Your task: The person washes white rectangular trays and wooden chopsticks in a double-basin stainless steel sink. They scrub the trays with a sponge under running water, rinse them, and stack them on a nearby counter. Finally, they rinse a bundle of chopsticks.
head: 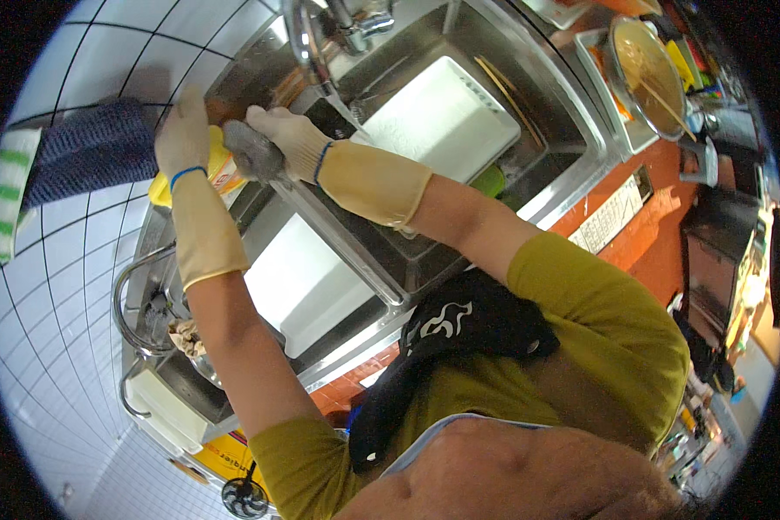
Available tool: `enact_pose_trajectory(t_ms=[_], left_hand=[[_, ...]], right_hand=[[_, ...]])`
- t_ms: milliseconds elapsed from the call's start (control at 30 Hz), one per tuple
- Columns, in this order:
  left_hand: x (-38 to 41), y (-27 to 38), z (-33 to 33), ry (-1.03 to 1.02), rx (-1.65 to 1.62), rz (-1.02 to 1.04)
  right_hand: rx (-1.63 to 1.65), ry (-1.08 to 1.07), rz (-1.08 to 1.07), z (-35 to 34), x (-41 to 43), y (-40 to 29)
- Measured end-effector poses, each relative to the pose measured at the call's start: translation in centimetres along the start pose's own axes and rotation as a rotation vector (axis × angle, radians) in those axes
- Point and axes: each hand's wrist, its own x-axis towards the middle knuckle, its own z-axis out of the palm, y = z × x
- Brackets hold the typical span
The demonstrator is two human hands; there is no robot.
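Observation:
Both hands wear pale knit-look gloves with yellowish rubber cuffs and blue bands. My left hand [185, 136], slightly blurred, is at a yellow container [218, 169] behind the sinks, by the tiled wall; its fingers are partly hidden, so its hold cannot be told. My right hand [289, 140] has a grey scouring pad [253, 149] at its fingers, just right of the container. Water runs from the metal faucet [309, 52] beside a white plastic tray [442, 123] in the right basin. Another white tray or board [312, 279] lies in the left basin.
A metal divider [338, 240] parts the basins. Chopsticks [510, 97] and a green item [489, 181] lie in the right basin. On the right stands a bowl of batter-like food [647, 71] with a stick. Dark blue cloth [94, 153] hangs on the wall.

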Motion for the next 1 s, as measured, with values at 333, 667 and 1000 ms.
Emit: enact_pose_trajectory(t_ms=[333, 667, 1000], left_hand=[[-11.5, 16.0, -7.7, 0.649, -0.959, -0.038], [-2.0, 34.4, -4.0, 0.056, -0.937, 0.208], [7.8, 37.7, 1.8, -0.058, -1.222, -0.198]], right_hand=[[-0.195, -0.067, 0.056, -19.2, -10.5, -3.0], [-0.113, 0.181, 0.357, -28.8, -14.7, -6.9], [-0.001, 0.252, 0.361, -30.5, -17.9, -9.4]])
